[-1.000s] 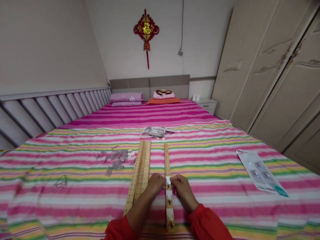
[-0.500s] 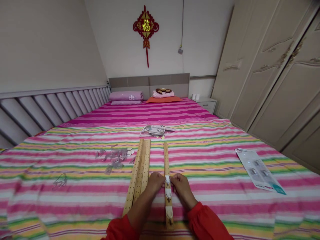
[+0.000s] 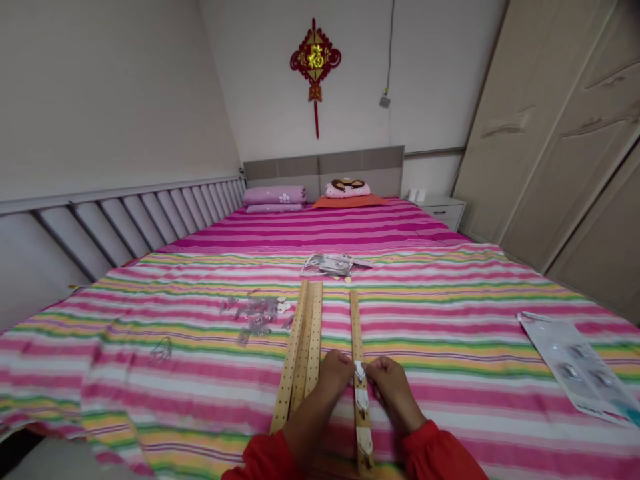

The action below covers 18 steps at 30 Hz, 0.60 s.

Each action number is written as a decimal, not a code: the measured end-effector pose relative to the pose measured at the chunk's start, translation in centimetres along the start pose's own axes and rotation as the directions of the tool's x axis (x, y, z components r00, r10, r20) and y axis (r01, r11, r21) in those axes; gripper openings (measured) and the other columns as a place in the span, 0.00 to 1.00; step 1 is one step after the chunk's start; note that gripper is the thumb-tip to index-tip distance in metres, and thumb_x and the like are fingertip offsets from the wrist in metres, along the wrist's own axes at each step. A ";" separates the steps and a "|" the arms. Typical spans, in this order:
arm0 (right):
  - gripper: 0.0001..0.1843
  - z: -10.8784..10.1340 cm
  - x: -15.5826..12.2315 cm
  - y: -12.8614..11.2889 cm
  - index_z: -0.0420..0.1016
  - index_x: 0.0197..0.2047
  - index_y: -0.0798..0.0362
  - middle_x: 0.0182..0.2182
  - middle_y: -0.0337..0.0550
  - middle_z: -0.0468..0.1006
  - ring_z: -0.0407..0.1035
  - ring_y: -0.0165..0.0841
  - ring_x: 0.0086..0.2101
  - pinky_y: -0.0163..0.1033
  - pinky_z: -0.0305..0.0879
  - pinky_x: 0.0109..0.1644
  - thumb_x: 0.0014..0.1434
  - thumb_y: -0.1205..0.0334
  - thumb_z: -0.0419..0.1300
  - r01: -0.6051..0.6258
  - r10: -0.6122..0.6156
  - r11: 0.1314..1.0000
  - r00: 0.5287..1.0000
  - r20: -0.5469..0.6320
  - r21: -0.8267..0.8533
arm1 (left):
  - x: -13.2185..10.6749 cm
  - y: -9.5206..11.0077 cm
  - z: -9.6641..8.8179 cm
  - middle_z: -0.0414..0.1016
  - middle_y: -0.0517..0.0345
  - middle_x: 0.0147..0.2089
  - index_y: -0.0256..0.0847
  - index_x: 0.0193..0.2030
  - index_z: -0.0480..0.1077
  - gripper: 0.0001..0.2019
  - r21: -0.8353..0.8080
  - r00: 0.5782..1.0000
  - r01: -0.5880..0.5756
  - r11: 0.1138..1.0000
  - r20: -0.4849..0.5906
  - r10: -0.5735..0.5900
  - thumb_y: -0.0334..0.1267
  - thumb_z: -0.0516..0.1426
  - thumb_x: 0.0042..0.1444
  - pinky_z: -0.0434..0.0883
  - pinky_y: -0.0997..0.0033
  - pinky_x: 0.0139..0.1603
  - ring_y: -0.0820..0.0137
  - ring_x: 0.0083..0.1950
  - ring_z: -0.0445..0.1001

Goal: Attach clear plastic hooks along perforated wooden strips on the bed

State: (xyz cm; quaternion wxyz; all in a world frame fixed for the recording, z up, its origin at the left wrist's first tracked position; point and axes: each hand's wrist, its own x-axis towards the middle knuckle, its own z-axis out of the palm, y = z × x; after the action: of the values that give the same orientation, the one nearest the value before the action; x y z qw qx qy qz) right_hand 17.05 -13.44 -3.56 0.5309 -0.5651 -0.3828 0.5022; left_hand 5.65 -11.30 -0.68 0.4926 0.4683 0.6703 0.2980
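Clock reference: the upper hook [image 3: 359, 369] is the dial centre; 12 o'clock points toward the headboard [image 3: 285, 172]. The upper hook, white, lies on a narrow perforated wooden strip [image 3: 355, 320], which runs from 12 to 6 o'clock on the striped bed cover [image 3: 210, 417]. Two further white units, the middle hook [image 3: 362, 400] and the lower hook [image 3: 365, 441], sit in line on the same strip at 6 o'clock.

Left hand [image 3: 337, 371]: at 9 o'clock, fingers curled, fingertips pinching the near edge of the upper hook. Right hand [image 3: 391, 381]: at 3 o'clock, fingers curled, fingertips pinching the opposite edge.

Surrounding items: a group of perforated strips [image 3: 314, 333] lies lengthwise at 9 o'clock, partly covered by the left forearm. Small clear packets [image 3: 259, 312] are scattered at 10 o'clock. A clear bag [image 3: 330, 265] lies between 11 and 12 o'clock. A blister pack [image 3: 575, 367] lies at 3 o'clock, well apart from the hands.
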 end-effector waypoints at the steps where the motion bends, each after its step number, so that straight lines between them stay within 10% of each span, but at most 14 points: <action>1: 0.19 0.0 -0.1 -0.2 0.58 0.15 0.48 0.04 0.27 0.56 0.48 0.23 0.07 0.31 0.39 0.11 0.41 0.50 0.64 -0.008 0.008 1.000 1.000 0.003 0.010 | -0.1 0.0 0.0 0.63 0.69 0.15 0.41 0.25 0.59 0.08 -0.014 1.000 0.011 1.000 0.004 -0.011 0.29 0.57 0.41 0.62 0.76 0.23 0.74 0.19 0.67; 7: 0.24 -1.0 -0.7 -1.2 0.66 0.20 0.53 0.10 0.32 0.65 0.51 0.21 0.08 0.29 0.41 0.12 0.43 0.40 0.63 -0.148 0.141 0.977 0.988 0.061 0.154 | -0.4 1.2 -4.1 0.67 0.65 0.20 0.39 0.27 0.63 0.06 -0.075 0.972 -0.165 0.983 0.159 0.175 0.39 0.54 0.49 0.61 0.75 0.23 0.74 0.21 0.66; 11: 0.25 -1.6 -0.9 -1.2 0.68 0.21 0.55 0.12 0.34 0.67 0.51 0.20 0.10 0.28 0.40 0.13 0.44 0.39 0.64 -0.142 0.114 0.967 0.984 0.136 0.211 | 2.4 2.4 -10.7 0.71 0.61 0.27 0.38 0.29 0.69 0.06 0.099 0.895 -0.433 0.896 -0.071 0.441 0.36 0.53 0.48 0.64 0.74 0.32 0.72 0.30 0.69; 18: 0.26 -1.6 -0.3 -0.3 0.67 0.21 0.54 0.12 0.34 0.67 0.50 0.19 0.09 0.29 0.37 0.13 0.41 0.38 0.65 -0.153 0.130 0.967 0.984 0.120 0.205 | 9.0 1.5 -17.7 0.69 0.56 0.32 0.36 0.31 0.71 0.09 0.636 0.816 -0.299 0.712 -0.216 0.536 0.25 0.51 0.47 0.62 0.72 0.39 0.69 0.37 0.68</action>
State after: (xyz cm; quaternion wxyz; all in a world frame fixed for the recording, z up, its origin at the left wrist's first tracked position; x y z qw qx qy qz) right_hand 18.53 -14.05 -3.29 0.5302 -0.5034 -0.3129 0.6062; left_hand -11.13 -1.32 3.12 0.1036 0.6680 0.6844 0.2733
